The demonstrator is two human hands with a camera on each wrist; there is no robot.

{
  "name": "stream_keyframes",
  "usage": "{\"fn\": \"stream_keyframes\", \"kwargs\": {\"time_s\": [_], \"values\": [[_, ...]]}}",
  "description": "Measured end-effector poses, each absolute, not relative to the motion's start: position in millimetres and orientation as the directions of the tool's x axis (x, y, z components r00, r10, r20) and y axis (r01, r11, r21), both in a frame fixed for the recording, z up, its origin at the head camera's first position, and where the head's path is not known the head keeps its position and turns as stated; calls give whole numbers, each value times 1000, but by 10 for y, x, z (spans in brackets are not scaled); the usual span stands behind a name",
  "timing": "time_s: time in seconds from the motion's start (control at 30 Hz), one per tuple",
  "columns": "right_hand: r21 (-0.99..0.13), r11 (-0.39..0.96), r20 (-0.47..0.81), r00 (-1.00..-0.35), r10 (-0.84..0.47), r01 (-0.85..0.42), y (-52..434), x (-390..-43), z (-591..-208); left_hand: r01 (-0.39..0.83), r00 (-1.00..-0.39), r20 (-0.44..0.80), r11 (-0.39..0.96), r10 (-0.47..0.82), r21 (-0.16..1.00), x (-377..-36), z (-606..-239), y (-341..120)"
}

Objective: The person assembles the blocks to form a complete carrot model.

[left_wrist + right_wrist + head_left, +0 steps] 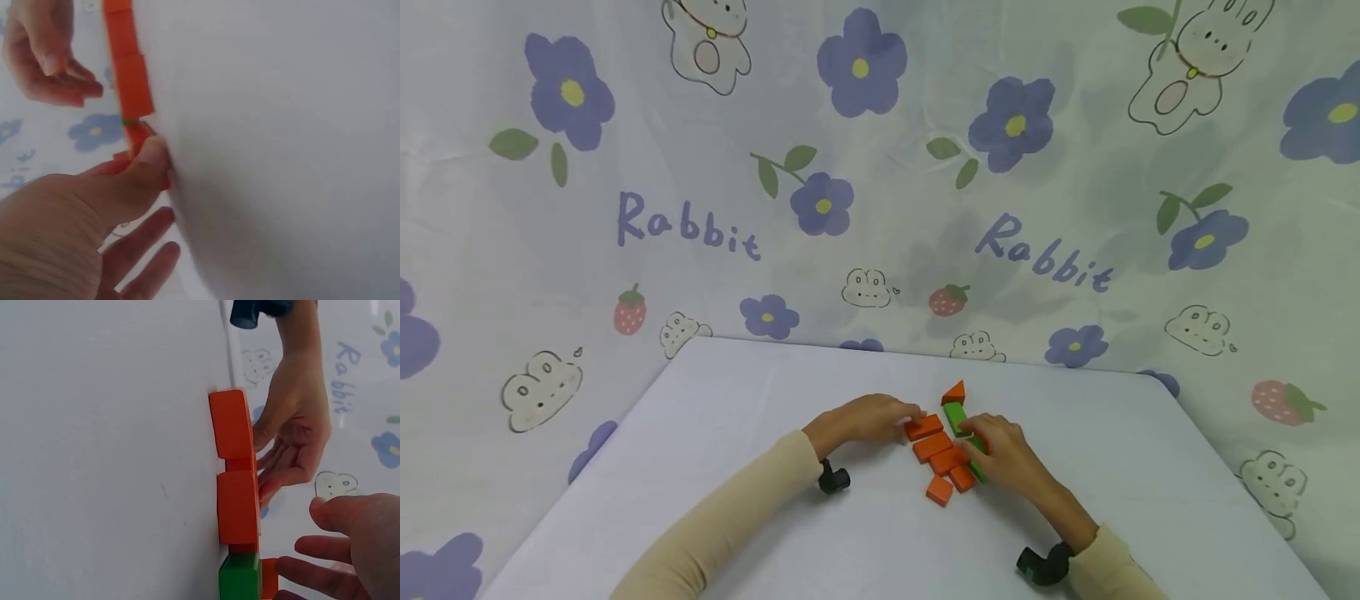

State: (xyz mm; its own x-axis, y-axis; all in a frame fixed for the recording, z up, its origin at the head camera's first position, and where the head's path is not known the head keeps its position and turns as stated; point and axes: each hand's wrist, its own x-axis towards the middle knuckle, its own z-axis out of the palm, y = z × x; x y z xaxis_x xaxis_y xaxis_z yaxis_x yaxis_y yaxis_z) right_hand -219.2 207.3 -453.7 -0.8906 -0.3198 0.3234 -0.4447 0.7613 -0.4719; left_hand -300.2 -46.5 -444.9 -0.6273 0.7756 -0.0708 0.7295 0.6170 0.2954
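Note:
My left hand pinches an orange rectangular block at the group's left edge, thumb and forefinger at it in the left wrist view. Below it lie more orange blocks, side by side, with a small orange block nearest me. Along the right side run two green blocks, an upper one and a lower one partly hidden by my right hand. That hand hovers beside the green blocks, its fingers spread in the right wrist view. An orange triangular block stands at the far end.
The white table extends around the blocks, its back edge against a curtain printed with rabbits and flowers. A black wrist device sits below the left wrist and another by the right wrist.

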Motion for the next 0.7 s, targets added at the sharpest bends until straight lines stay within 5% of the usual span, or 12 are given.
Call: {"fn": "stream_keyframes", "kwargs": {"time_s": [0.47,0.7], "values": [[-476,777,287,-908,-306,-413,2058,-2183,-4594,861,-497,62,482,866,164,-2970,-4498,-447],[-460,785,303,-904,-301,-415,2033,-2156,-4576,868,-490,62,480,869,125,-3012,-4522,-420]]}}
